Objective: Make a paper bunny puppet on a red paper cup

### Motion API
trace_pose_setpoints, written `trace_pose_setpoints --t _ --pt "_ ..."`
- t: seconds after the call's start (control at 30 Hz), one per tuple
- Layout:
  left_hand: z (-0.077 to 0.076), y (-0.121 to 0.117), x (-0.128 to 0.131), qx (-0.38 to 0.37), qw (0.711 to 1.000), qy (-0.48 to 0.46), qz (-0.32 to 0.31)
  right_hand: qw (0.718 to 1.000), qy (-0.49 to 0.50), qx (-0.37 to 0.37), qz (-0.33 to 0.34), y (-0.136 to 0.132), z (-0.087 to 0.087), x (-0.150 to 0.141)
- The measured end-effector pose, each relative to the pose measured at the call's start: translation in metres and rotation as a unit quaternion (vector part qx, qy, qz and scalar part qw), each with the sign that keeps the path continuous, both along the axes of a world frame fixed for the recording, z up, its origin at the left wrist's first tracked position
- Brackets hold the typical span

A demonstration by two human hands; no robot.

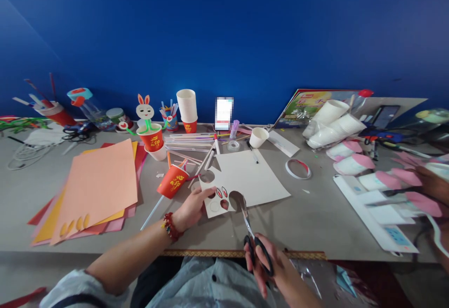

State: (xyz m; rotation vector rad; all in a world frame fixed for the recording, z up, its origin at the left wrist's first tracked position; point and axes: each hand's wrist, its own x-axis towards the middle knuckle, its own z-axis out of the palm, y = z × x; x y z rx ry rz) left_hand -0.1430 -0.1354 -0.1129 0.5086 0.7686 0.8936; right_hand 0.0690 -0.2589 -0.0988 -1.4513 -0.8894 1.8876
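White paper (222, 211), pinched in my left hand (192, 209), has rounded cut-outs; its red-centred ovals (224, 193) are uncut. My right hand (277, 267) grips black-handled metal scissors (249, 226).

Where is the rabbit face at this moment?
In the head view, left of centre, above a red cup, the rabbit face has the white cup stack to its right.
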Motion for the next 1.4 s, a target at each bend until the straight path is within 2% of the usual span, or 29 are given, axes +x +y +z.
trace_pose_setpoints --t 0.13,0.3,0.4,0.5,0.7,0.87,1.0,1.2,1.4 --pt "0.004 0.003 -0.002 -0.034 0.999 -0.021 -0.021 0.999 -0.028 -0.004 0.038 -0.011 0.0 0.01" --pt "0.004 0.005 0.0 -0.057 0.998 0.014 -0.002 0.996 0.006 -0.03 0.079 -0.014 -0.013 0.007" --pt "0.003 0.004 0.003 -0.038 0.999 0.029 0.012 0.998 0.043 -0.03 0.047 -0.012 -0.016 -0.002" --pt "0.002 0.001 0.005 -0.014 0.999 0.035 0.015 0.997 0.077 -0.013 0.012 -0.007 -0.011 -0.011" --pt "-0.002 -0.002 0.007 0.022 0.998 0.056 0.029 0.989 0.146 0.001 -0.017 0.007 -0.008 -0.035" --pt "-0.01 0.0 0.002 0.04 0.991 0.102 0.072 0.988 0.153 0.001 -0.031 0.013 -0.011 -0.053" --pt "-0.01 0.0 0.0 0.048 0.989 0.124 0.072 0.989 0.145 -0.011 -0.013 0.012 -0.008 -0.044" --pt "-0.004 -0.002 0.002 0.053 0.994 0.086 0.032 0.996 0.073 -0.01 -0.049 0.013 -0.003 -0.011" --pt "-0.004 -0.004 0.002 0.077 0.993 0.092 0.022 0.998 0.054 0.003 0.019 0.029 -0.002 -0.014"
